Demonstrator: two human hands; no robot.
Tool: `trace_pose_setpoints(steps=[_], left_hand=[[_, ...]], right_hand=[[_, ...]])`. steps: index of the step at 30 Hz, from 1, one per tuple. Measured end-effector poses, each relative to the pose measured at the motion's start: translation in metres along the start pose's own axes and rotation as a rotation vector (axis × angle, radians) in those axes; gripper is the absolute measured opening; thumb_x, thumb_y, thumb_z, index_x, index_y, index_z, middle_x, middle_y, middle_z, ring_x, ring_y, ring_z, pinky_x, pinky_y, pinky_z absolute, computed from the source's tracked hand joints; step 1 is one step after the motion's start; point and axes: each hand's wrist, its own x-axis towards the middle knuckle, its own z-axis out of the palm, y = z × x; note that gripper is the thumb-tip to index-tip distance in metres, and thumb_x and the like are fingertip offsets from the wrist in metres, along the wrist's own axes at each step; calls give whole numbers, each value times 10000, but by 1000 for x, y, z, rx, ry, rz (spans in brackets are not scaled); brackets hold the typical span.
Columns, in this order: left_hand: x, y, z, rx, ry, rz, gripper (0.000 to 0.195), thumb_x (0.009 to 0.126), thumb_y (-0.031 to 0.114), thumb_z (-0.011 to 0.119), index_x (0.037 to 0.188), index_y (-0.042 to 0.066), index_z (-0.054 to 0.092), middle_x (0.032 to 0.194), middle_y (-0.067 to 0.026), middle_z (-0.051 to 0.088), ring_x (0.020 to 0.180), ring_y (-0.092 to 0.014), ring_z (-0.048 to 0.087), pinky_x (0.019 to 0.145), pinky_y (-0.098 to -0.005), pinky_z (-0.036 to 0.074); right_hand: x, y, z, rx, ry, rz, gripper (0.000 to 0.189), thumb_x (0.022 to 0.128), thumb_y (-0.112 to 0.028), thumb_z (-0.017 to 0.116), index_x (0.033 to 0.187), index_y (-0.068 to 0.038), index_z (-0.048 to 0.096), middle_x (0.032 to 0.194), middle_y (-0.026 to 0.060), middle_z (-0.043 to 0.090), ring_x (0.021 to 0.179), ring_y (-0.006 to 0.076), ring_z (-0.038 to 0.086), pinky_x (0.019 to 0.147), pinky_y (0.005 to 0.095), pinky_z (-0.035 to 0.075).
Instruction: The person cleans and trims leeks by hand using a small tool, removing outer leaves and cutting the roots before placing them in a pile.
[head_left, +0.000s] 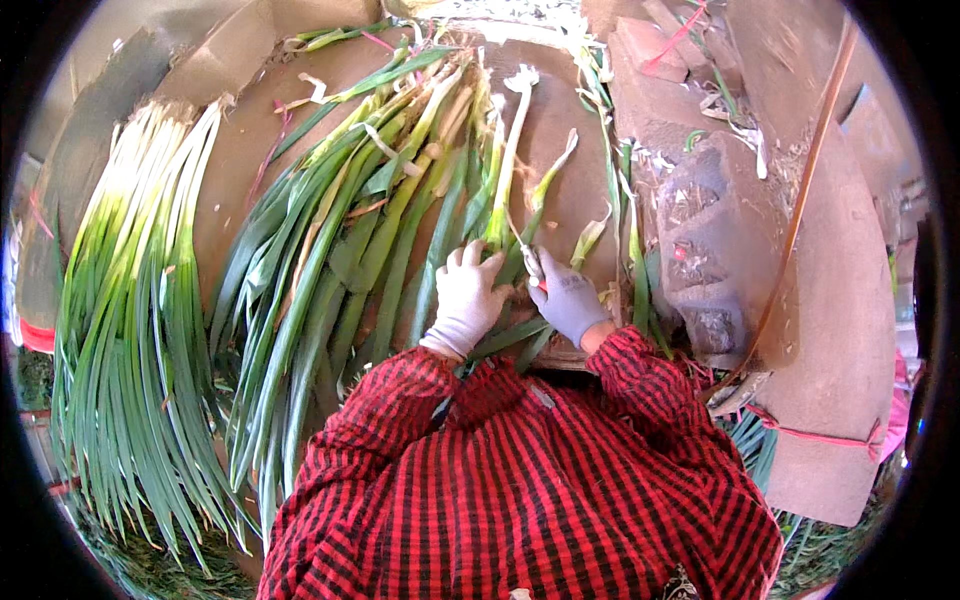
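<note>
My left hand (469, 296), in a white knit glove, lies over the green part of a spring onion (513, 150), whose root end points away from me; whether its fingers grip the stalk cannot be told. Close to its right, my right hand (570, 298), in a greyish glove, is closed on a small knife (529, 259) with a thin blade and some red at the handle. The blade points up beside the stalk. Left of my hands lies a loose heap of untrimmed spring onions (330, 210) with dry outer leaves. Farther left rests a row of clean, white-ended spring onions (135, 225).
Peeled leaf scraps (606, 97) lie right of the hands. A brown curved rod (806, 172) rises at the right, near cardboard (832, 337) tied with red string. Another green onion (375, 79) lies towards the far edge. More greens (135, 562) cover the ground at lower left.
</note>
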Motion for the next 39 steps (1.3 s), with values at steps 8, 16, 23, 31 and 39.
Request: trace_pose_setpoints(steps=[8,16,23,31,39], left_hand=[[48,-5,7,114,10,-107,473,700,348,780,1047,74,612,1106,-148,607,1064,-346,583,878,-485,461],[35,35,54,-277,-137,165,308,766,271,682,1037,125,672,874,-208,679,798,-366,678,714,-483,541],[53,-93,-83,350,323,11,561,744,193,737,1260,53,566,1126,-132,622,1085,-327,584,889,-440,481],[79,-80,-68,371,-151,-241,390,747,141,636,1102,-6,567,894,-227,686,901,-367,678,803,-484,526],[66,-70,-34,-223,-2,-2,363,814,219,621,1096,-9,614,980,-263,667,967,-446,628,863,-477,509]], right_hand=[[29,-10,-20,132,201,60,463,941,-348,572,1297,-71,472,938,251,669,852,451,649,745,527,506],[55,-24,-39,47,250,103,455,939,-366,571,1271,-60,510,979,267,670,901,462,644,788,550,502],[64,-65,0,121,63,-47,302,953,-371,544,1074,-96,512,873,209,687,817,435,661,716,549,503],[52,-43,-5,52,93,72,371,959,-389,531,1153,-72,509,860,219,692,814,446,662,739,547,514],[23,-19,1,30,125,94,423,947,-382,544,1213,-58,493,907,228,683,829,441,660,741,542,513]])
